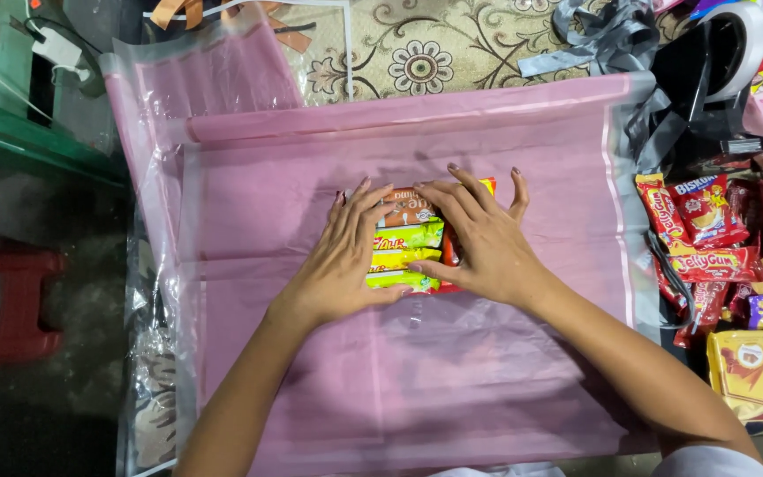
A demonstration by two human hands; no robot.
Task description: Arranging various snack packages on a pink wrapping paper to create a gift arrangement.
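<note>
Nearest you, the pink translucent sheet (417, 389) runs bare from your lap up to your wrists, so you have free material below the pile. Both hands lie flat with fingers spread, grasping nothing: your left hand (346, 256) presses the left flank of the small stack of snack packets (406, 247), and your right hand (479, 238) covers its right side and top, thumb hooked along the lower edge. The stack sits about mid-sheet, green and yellow wrappers showing between your hands, an orange-brown one at the far end and a red one under your right palm. To do this squaring-up well, I would judge it best to keep the palms low and push inward evenly, so the packets stay edge to edge and do not slide on the slick film. Beyond your fingers the sheet rises to its rolled far edge (399, 119). No true container shows; the loose heap of red snack packets (717, 230) lies at right on the floor, with a yellow box (757, 371) beside it.
</note>
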